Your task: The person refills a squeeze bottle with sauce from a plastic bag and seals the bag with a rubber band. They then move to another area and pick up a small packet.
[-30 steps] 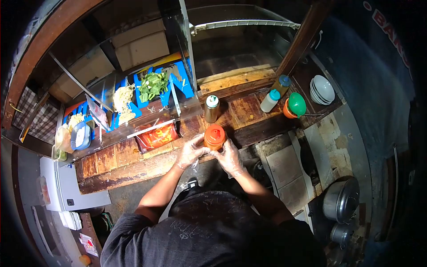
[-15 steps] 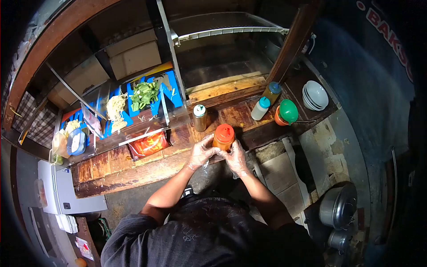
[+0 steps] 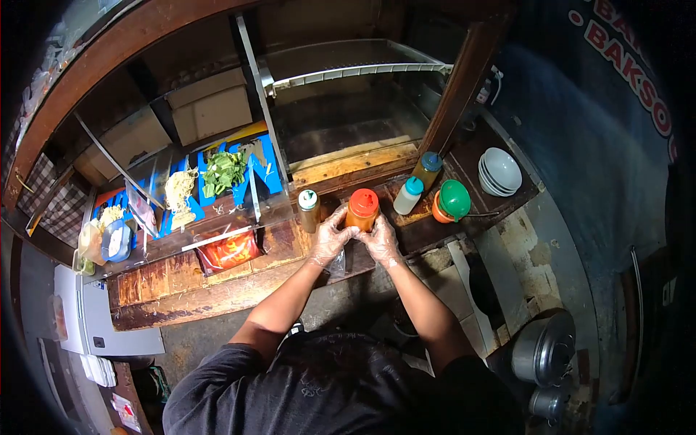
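Between both gloved hands is a squeeze bottle (image 3: 362, 206) with a red cap and orange-red sauce. My left hand (image 3: 332, 238) wraps its left side and my right hand (image 3: 380, 242) its right side, thumbs meeting at the front. Clear plastic gloves cover both hands. Just left of it stands a white-capped squeeze bottle (image 3: 309, 212) with brown contents. To the right are a blue-capped squeeze bottle (image 3: 408, 196) with pale contents and a darker blue-capped bottle (image 3: 428, 168). A green bowl-shaped piece (image 3: 454, 199) tilts over an orange container (image 3: 440, 212).
White bowls (image 3: 500, 172) are stacked at the counter's right end. Leafy greens (image 3: 223, 174) and noodles (image 3: 180, 192) lie on the glass-fronted shelf at left. A red packet (image 3: 228, 254) sits on the wooden counter (image 3: 167, 286). Metal pots (image 3: 542, 351) stand low at right.
My hands and the red-capped bottle have moved forward, farther over the counter. The whole view has shifted slightly as the head turned. Both hands keep their hold.
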`<action>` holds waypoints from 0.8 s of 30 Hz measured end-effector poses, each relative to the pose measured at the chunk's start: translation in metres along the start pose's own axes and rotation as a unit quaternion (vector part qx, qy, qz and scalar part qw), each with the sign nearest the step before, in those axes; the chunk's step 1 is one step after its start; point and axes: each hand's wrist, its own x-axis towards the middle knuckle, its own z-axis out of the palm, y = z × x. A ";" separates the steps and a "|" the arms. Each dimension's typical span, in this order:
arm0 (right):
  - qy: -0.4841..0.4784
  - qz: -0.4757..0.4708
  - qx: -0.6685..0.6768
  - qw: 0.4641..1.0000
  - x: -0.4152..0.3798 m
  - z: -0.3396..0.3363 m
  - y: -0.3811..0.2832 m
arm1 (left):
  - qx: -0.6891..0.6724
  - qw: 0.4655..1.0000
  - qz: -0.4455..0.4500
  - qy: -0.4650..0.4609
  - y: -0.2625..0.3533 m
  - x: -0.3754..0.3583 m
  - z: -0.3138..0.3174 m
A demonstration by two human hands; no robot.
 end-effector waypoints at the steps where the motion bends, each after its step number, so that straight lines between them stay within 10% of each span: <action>1: -0.001 -0.003 0.000 1.000 0.004 0.000 0.012 | 0.001 1.000 0.003 0.002 -0.001 0.003 0.002; 24: 0.029 0.057 -0.252 0.966 0.031 0.007 0.020 | -0.004 0.993 -0.033 0.116 -0.024 0.027 0.018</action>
